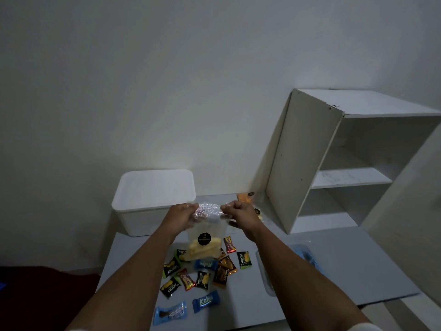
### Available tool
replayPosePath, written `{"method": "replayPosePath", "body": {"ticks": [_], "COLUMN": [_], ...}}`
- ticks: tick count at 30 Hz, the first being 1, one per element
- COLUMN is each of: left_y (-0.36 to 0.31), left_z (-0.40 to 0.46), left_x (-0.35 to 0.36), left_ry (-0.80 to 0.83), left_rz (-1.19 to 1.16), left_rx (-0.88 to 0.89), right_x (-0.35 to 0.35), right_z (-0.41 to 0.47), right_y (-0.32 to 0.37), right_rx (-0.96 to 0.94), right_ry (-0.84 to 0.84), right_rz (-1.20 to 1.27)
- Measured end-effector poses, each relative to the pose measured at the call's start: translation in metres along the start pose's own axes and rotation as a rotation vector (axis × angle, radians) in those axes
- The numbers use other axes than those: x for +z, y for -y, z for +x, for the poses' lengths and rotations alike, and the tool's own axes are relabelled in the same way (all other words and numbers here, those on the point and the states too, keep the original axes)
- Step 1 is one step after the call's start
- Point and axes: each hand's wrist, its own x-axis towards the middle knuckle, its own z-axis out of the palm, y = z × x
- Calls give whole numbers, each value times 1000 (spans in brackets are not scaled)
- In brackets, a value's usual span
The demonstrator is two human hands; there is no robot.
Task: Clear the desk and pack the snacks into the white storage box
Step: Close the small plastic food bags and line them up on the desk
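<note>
A white shelf unit (334, 163) fills the right of the frame, its tall side panel leaning close beside the working area, so room on that side is judged tight. The tabletop (346, 271) runs across the lower middle, its left edge falling away to a dark red surface at lower left and its near right corner visible at lower right. The white storage box (152, 201) stands at the back left of the tabletop, touching or nearly touching the wall, with its lid on.

A clear snack bag (205, 235) holding yellow pieces is held up at centre frame, above the scattered small wrapped snacks (202, 271). Its top edge is pinched at the left corner by the left hand (183, 217) and at the right corner by the right hand (241, 215), fingers curled on the plastic.

The top is best kept taut and level between both pinches while the mouth is closed, so nothing spills. The lid would have to be lifted before packing. Open room is judged to lie above the box and toward the left; two more bags (248, 199) lie near the shelf base.
</note>
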Motion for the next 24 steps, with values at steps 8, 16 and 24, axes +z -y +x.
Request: {"method": "replayPosePath", "body": {"ticks": [8, 16, 24], "left_y": [17, 12, 9], "left_z": [6, 3, 4], "left_x": [-3, 6, 9], "left_ry": [57, 95, 169], "left_rz": [-47, -4, 128], "left_rx": [-67, -69, -51], "right_x": [-22, -20, -7], "right_z": [-6, -7, 1], "right_y": [-13, -12, -11], "right_rx": [112, 53, -21], "right_ry": [32, 15, 94], "right_rz": [82, -119, -292]}}
